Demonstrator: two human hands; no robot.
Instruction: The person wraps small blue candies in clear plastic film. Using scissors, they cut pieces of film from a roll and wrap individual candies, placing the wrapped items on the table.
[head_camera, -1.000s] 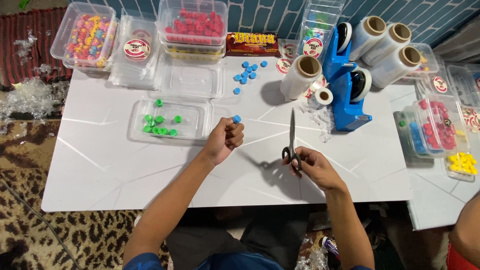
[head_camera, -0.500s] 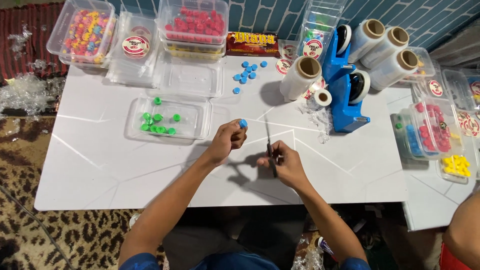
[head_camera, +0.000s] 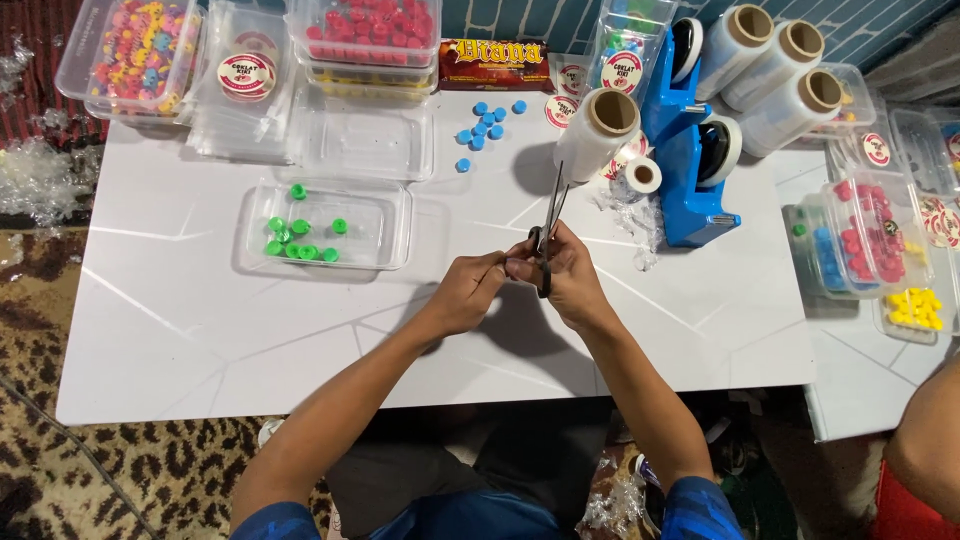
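A clear plastic tray (head_camera: 325, 226) of small green round caps (head_camera: 300, 238) lies well left of the grip on the smooth white table (head_camera: 180, 320). The left hand (head_camera: 467, 291) pinches shut; what it holds cannot be told. Touching it, the right hand (head_camera: 565, 280) clasps the black-handled scissors (head_camera: 548, 225), thin metal blades pointing away. A film roll (head_camera: 598, 135) stands beyond.

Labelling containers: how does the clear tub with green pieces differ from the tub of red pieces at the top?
The tub with green pieces sits alone on the white table, nearer the hands; the tub of red pieces is stacked on other containers at the far edge. The first holds a few scattered green pieces; the second is packed with red ones. Both are clear, rectangular plastic.
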